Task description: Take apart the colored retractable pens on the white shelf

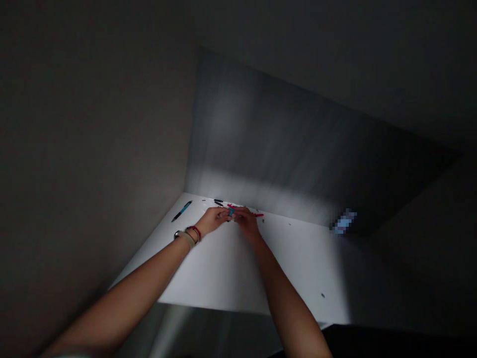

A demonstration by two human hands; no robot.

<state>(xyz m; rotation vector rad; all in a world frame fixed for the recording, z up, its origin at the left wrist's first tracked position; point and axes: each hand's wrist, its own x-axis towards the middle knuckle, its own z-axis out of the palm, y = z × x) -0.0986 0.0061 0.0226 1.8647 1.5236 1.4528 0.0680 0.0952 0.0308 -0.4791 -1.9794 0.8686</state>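
Note:
Both my arms reach far forward over a white table top point(223, 268) toward the wall. My left hand point(213, 219), with a watch and red bands on the wrist, and my right hand point(246, 221) meet over a small cluster of pen parts. Between the fingertips sits a small teal piece point(231, 213), with a red pen part point(258, 215) just past my right hand. Both hands are closed in a pinch on these small parts; which hand holds which piece I cannot make out. Dark pen pieces point(218, 202) lie just beyond my left hand.
A blue and black pen point(182, 211) lies at the table's far left near the wall. A small blurred light object point(344, 222) sits at the far right edge. Dark walls close in on the left and behind. Small specks dot the table.

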